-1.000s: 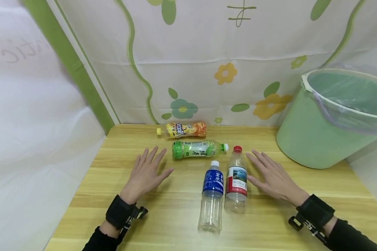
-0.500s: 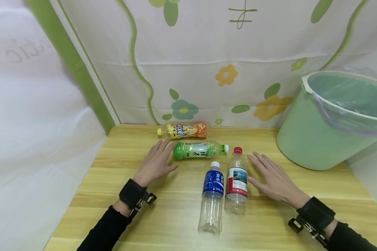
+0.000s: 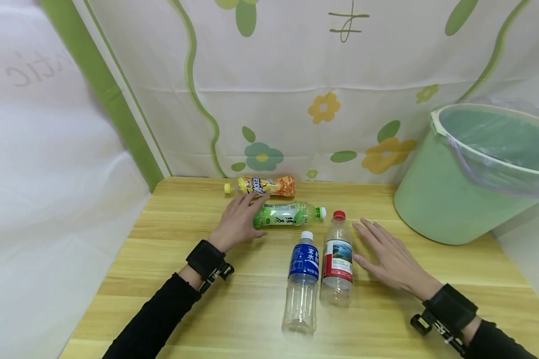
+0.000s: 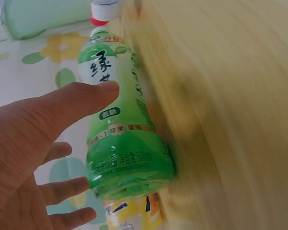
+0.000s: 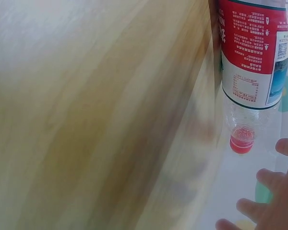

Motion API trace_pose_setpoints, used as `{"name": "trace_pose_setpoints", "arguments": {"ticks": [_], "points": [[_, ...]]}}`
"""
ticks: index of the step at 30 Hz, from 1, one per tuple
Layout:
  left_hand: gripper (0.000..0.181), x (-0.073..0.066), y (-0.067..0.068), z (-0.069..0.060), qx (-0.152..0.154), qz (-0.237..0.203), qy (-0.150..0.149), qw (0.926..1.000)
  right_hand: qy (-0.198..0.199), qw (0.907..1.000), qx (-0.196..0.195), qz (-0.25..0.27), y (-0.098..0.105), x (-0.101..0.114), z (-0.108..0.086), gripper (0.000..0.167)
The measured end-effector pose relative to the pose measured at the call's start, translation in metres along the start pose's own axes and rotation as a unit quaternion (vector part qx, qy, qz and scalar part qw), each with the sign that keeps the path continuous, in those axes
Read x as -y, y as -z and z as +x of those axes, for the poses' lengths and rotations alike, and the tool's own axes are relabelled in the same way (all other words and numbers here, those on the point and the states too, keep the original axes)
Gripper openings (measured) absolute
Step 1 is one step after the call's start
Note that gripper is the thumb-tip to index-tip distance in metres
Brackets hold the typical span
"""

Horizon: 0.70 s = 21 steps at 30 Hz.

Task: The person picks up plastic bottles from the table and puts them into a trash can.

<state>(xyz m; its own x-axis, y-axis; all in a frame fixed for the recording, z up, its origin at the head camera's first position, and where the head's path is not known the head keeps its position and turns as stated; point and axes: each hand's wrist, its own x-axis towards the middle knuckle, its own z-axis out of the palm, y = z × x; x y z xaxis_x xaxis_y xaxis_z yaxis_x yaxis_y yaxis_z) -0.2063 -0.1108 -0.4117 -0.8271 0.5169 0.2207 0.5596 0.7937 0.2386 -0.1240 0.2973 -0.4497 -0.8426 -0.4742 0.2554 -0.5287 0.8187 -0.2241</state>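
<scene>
At the left, my black sleeve [image 3: 154, 314] runs up to a black wristband [image 3: 205, 260] with a small camera fixed to it. Beyond it, my left hand [image 3: 239, 223] reaches over the table [image 3: 247, 309], fingers and thumb spread wide, gripping nothing. The yellow-and-orange bottle [image 3: 267, 186] lies on its side just past my fingertips, its yellow cap pointing left; whether I touch it I cannot tell.

The green bottle [image 3: 286, 214] lies on its side too, and its base sits in the gap of that hand: my thumb is on the side nearer me, in front of the label, and my other fingers are on the far side. I cannot tell if any of them touch it. Its white cap points right, well away from my fingers.

Next lies the blue-label bottle [image 3: 304, 262], white cap pointing away from me, and just beside it the red-capped bottle [image 3: 338, 267], lying the same way.

My right hand [image 3: 392, 262] is right of that one, fingers extended and slightly apart, holding nothing. The thumb tip is right beside its label; contact I cannot make out.

Farthest right stands a pale green bin [image 3: 458, 194] with a clear liner.
</scene>
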Motion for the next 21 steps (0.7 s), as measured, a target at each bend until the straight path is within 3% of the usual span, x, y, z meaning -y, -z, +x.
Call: {"name": "trace_pose_setpoints", "arguments": {"ticks": [13, 21], "points": [[0.097, -0.002, -0.018, 0.008, 0.068, 0.018, 0.024, 0.9972, -0.002, 1.0, 0.003, 0.004, -0.004, 0.001, -0.003, 0.08], [0.075, -0.003, -0.025, 0.01, 0.035, 0.033, 0.005, 0.9989, -0.006, 0.9999, 0.009, 0.004, -0.006, 0.001, -0.004, 0.08]]}}
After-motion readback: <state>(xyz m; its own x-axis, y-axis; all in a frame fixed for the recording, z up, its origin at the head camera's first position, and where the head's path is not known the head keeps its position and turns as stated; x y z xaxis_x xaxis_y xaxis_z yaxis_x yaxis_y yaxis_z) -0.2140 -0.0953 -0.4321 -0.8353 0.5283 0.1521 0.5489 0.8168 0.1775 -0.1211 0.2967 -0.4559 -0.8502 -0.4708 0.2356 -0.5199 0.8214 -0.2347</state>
